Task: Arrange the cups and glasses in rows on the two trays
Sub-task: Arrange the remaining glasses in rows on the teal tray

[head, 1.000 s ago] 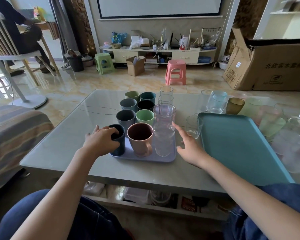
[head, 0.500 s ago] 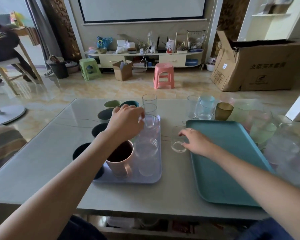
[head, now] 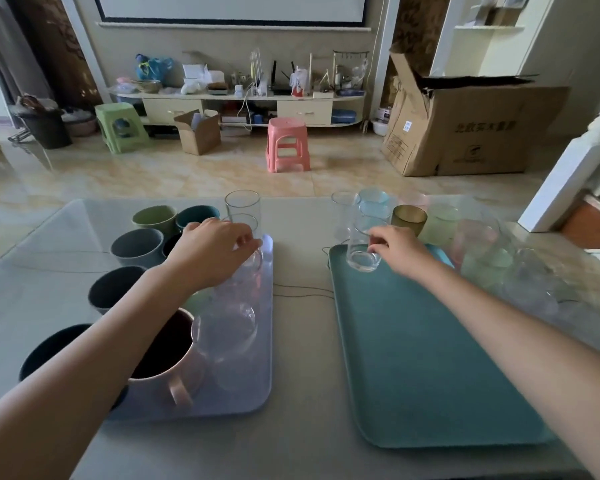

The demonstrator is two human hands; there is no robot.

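A glass-topped table (head: 302, 455) is seen from above, bearing two trays side by side. On the lavender tray (head: 257, 393), toward 9 o'clock of the teal tray (head: 430, 358), two columns of opaque cups are ranged: an olive cup (head: 155, 218) and a teal cup (head: 198, 213) at the 12 o'clock end, a grey cup (head: 136, 245) and a dark grey cup (head: 113, 287) nearer, a navy cup (head: 49, 351) and a pink mug (head: 174, 372) at the 6 o'clock end, the last two partly covered by the left forearm. Clear glasses along the tray's 3 o'clock side are hard to separate; one clear tumbler (head: 242, 209) stands at the far end. The left hand (head: 212, 254) is laid over the rim of a clear glass, fingers curled; the grip itself is hidden. The right hand (head: 400, 251) is closed around a small clear glass (head: 362, 249), held at the teal tray's 11 o'clock corner; contact with the tray cannot be judged. Beyond, an amber cup (head: 408, 218) and a blue-tinted glass (head: 373, 202) stand on the table, with pale tinted glasses toward 2 o'clock, blurred and uncountable.
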